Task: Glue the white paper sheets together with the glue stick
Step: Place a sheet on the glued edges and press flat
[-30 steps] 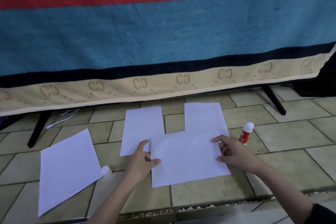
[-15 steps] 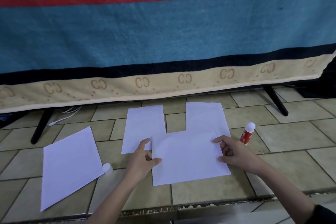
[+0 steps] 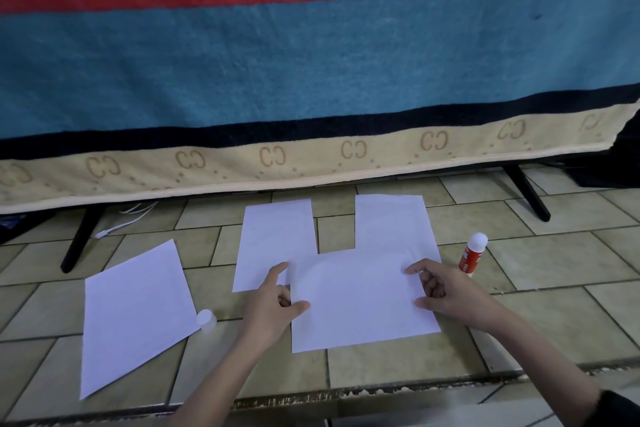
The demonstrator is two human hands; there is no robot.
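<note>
A white sheet (image 3: 360, 302) lies crosswise on the tiled floor, overlapping the near ends of two upright white sheets, one on the left (image 3: 277, 236) and one on the right (image 3: 391, 222). My left hand (image 3: 273, 308) pinches the crosswise sheet's left edge, thumb on top and forefinger stretched onto the left sheet. My right hand (image 3: 446, 291) presses its right edge with fingertips and thumb. A red glue stick (image 3: 471, 255) with a white top stands upright just right of my right hand. Its white cap (image 3: 206, 320) lies beside a fourth, separate sheet (image 3: 138, 312) at the left.
A teal, red and beige blanket (image 3: 311, 80) hangs over a black-legged frame (image 3: 79, 239) right behind the sheets. A white cable (image 3: 128, 218) lies under it at the left. A step edge (image 3: 346, 395) runs along the floor near me.
Both hands have stayed on the crosswise sheet's edges. Only the view has shifted slightly; the sheets, glue stick and cap have not moved.
</note>
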